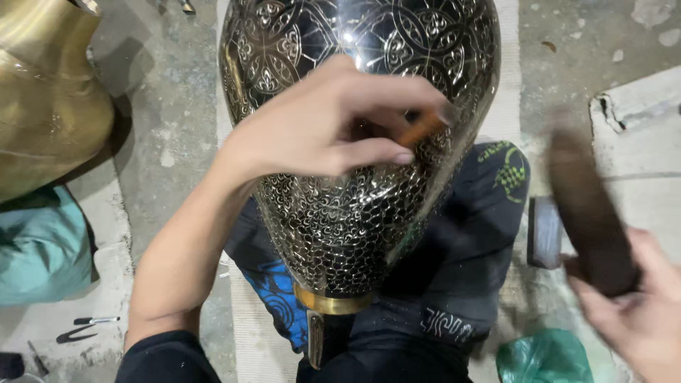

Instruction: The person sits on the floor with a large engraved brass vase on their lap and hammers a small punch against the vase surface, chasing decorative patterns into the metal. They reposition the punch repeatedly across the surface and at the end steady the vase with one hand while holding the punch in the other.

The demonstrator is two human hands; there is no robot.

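A large engraved metal vase (355,142) — dark, covered in fine brass-coloured scale and flower patterns — is laid across the person's lap, its brass neck band toward the body. The left hand (333,124) is rested on the vase's belly, and a small orange-brown tool (423,128) is pinched between its thumb and curled fingers, the tip set against the engraved surface. The right hand (638,312) is closed around the lower end of a dark brown wooden mallet (585,206), which is blurred and held well apart from the vase, off to the side. A plain brass vessel (50,92) is seen at the far edge, with teal cloth (39,245) below it.
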